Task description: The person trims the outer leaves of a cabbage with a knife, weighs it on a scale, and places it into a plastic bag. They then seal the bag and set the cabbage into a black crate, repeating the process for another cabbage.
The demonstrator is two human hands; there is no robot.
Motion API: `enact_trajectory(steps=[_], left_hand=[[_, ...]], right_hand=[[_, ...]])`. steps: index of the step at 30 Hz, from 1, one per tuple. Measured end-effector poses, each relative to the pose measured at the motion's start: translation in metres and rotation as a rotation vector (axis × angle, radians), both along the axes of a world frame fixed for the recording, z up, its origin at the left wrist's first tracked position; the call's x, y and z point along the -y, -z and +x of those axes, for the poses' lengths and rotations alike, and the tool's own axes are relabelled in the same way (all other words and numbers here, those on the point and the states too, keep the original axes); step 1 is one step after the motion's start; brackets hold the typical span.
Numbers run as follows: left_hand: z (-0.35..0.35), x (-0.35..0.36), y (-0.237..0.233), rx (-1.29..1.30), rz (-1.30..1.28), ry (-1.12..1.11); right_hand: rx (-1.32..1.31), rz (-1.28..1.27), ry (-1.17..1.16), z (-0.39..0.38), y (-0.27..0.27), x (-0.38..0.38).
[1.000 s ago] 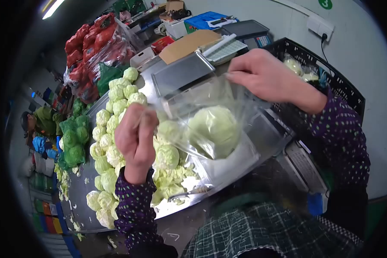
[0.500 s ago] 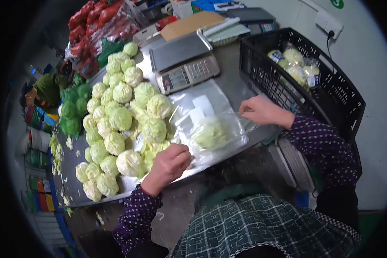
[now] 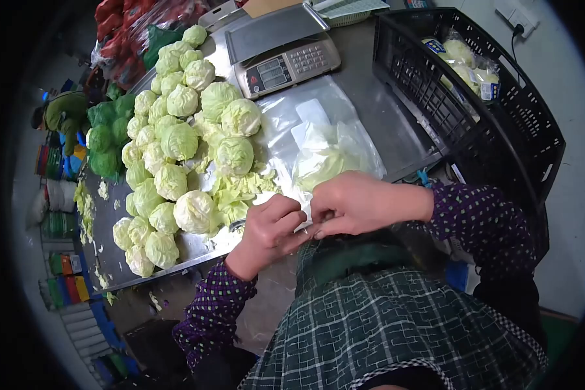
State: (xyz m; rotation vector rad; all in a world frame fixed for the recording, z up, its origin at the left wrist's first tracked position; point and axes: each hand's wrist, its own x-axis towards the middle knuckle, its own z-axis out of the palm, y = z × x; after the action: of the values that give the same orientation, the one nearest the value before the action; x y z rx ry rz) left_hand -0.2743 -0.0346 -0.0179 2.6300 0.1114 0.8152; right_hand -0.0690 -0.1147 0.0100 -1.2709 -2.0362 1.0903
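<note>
A cabbage (image 3: 322, 166) sits inside a clear plastic bag (image 3: 344, 140) near the front edge of the metal table. My right hand (image 3: 361, 205) is closed in a pinch at the near end of this bag, just in front of the cabbage. Against its fingertips, my left hand (image 3: 272, 231) is also closed, pinching the gathered plastic; the exact grip is partly hidden. Under and behind the wrapped cabbage lie flat clear bags (image 3: 283, 117) with white labels. Loose cabbage leaves (image 3: 234, 198) lie left of the bag.
Many bare cabbages (image 3: 179, 142) are piled on the left of the table. A digital scale (image 3: 283, 62) stands at the back. On the right is a black crate (image 3: 500, 123) holding bagged cabbages (image 3: 465, 65). Green net sacks (image 3: 107, 140) and another person (image 3: 68, 117) are at far left.
My right hand has moved left and toward me, from the bag's right side to meet my left hand. The plastic has been drawn together around the cabbage. The view has tilted downward.
</note>
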Motion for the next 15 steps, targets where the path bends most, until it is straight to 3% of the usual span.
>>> enact_trajectory(steps=[4, 6, 9, 11, 13, 14, 15], left_hand=[[0.003, -0.012, -0.007, -0.029, -0.131, -0.016], [0.008, -0.020, -0.010, -0.024, -0.235, 0.000], [0.006, -0.031, -0.012, 0.019, -0.261, -0.070], [-0.003, -0.034, -0.012, 0.013, -0.277, -0.080], [-0.011, -0.035, -0.014, 0.046, -0.232, -0.056], [-0.020, -0.039, -0.007, 0.022, -0.212, -0.021], [-0.022, -0.033, -0.003, 0.027, -0.234, -0.028]], right_hand=[[0.034, 0.096, 0.083, 0.000, -0.006, -0.005], [-0.248, -0.158, 0.183, 0.006, -0.022, -0.004], [-0.380, 0.226, 0.535, 0.061, -0.096, 0.025], [-0.410, 0.577, 0.799, 0.107, -0.103, 0.056], [-0.025, 0.436, 0.917, 0.132, -0.062, 0.083], [0.251, 0.177, 0.727, 0.140, -0.019, 0.096], [0.519, -0.147, 0.330, 0.142, 0.045, 0.118]])
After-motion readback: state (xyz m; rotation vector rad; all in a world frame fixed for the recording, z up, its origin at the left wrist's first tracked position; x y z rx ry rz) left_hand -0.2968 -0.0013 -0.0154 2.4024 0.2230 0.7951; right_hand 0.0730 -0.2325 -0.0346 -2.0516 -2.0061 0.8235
